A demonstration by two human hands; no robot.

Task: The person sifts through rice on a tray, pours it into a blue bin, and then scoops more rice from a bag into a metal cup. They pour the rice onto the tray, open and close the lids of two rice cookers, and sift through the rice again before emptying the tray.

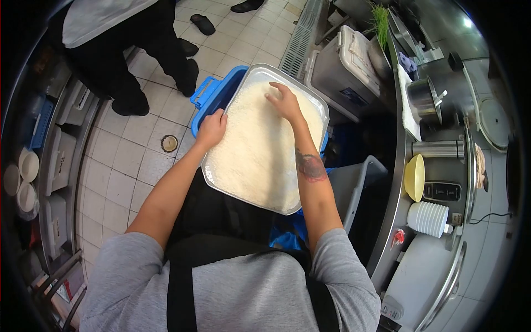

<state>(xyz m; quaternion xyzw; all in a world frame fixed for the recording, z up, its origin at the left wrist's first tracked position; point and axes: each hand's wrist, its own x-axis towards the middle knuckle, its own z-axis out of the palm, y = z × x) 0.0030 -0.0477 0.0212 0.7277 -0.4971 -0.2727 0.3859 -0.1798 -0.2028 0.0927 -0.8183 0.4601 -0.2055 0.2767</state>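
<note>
A rectangular metal tray (207, 178) lies before me, filled with a pale cream, fine-grained food like crumbs or flour (251, 144). My left hand (213, 128) is closed on the tray's left rim, its fingers hidden under the edge. Over the far part of the tray is my right hand (286, 102), thumb and fingers apart, holding nothing and overlapping the pale grains in this view. Beneath the tray shows a blue plastic bin (206, 94) with a handle on its left side.
At the upper left stands another person (138, 44) in dark trousers. A lidded grey container (345, 66) is at the upper right. The steel counter on the right bears a yellow bowl (414, 177), stacked white bowls (428, 218) and a metal pot (423, 99). Shelves with tubs (61, 160) line the left.
</note>
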